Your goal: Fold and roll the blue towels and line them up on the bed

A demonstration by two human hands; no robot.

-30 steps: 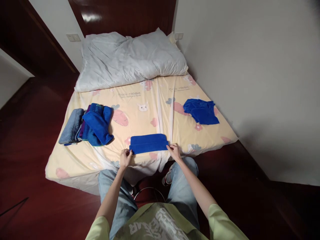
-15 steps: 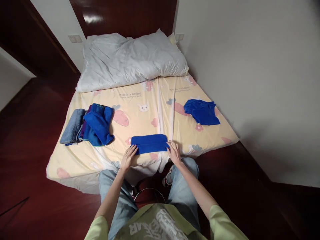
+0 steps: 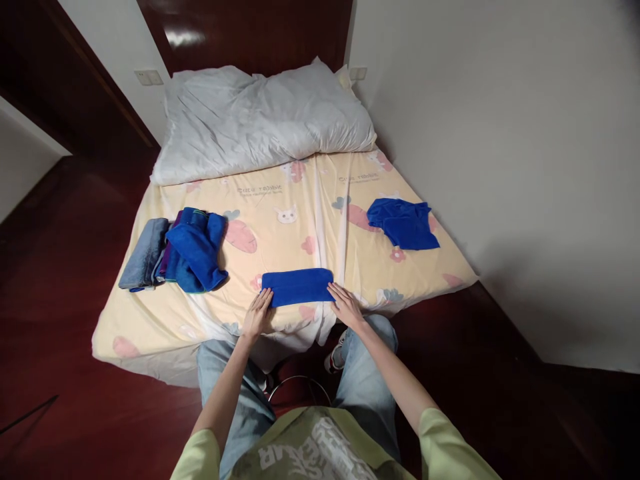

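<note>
A blue cloth (image 3: 299, 287), folded into a long flat strip, lies near the front edge of the bed. My left hand (image 3: 258, 315) rests with its fingertips on the strip's left end, fingers flat. At the right end my right hand (image 3: 345, 306) lies with its fingers stretched out, the tips touching the cloth. Neither hand grips it. Further right lies a crumpled blue cloth (image 3: 406, 224). On the left side of the bed, a loosely folded blue cloth (image 3: 197, 250) leans against a rolled grey-blue cloth (image 3: 145, 253), with something purple between them.
The bed (image 3: 280, 247) has a yellow sheet with carrots and rabbits. A white pillow or quilt (image 3: 265, 120) lies at its head, before a dark red headboard (image 3: 260, 33). A pale wall (image 3: 500, 167) runs along the right. My knees are at the bed's front edge.
My right hand has shifted slightly left, with its fingers now flatter on the strip's right end. My left hand has barely moved. The other cloths lie as before.
</note>
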